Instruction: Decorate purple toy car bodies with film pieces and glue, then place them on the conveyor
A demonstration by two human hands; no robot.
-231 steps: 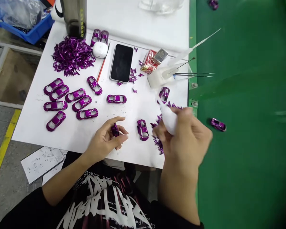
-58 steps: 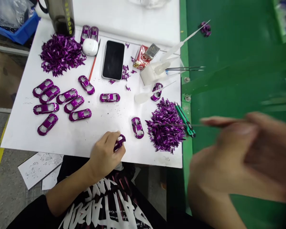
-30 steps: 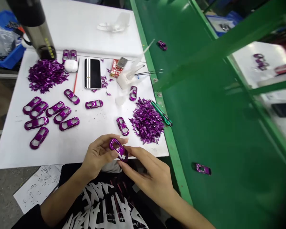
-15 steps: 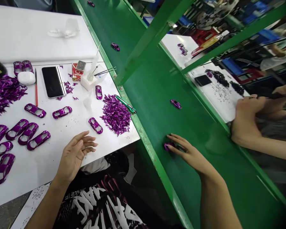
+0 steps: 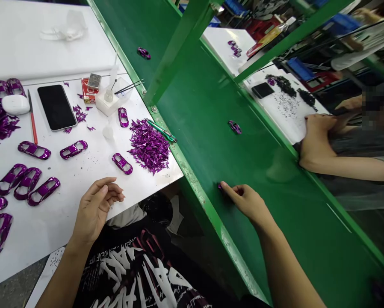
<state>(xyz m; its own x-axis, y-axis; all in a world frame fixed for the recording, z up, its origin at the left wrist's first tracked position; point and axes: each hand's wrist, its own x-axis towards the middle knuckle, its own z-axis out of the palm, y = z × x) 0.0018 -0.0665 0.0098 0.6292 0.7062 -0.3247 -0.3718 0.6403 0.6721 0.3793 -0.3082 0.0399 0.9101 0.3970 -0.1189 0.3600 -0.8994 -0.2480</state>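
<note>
**Car body moved onto the green belt**
In the head view, your right hand (image 5: 248, 203) has left the table and reached across the green belt (image 5: 275, 244); its extended fingers (image 5: 230, 191) touch a mostly hidden purple car body (image 5: 220, 186), though you cannot tell whether they grip it. Your left hand (image 5: 96, 209) hangs empty and loosely open at the white surface's (image 5: 92, 169) edge.

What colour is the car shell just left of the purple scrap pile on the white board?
Shiny metallic purple: the car shell shows this best in the head view.
</note>
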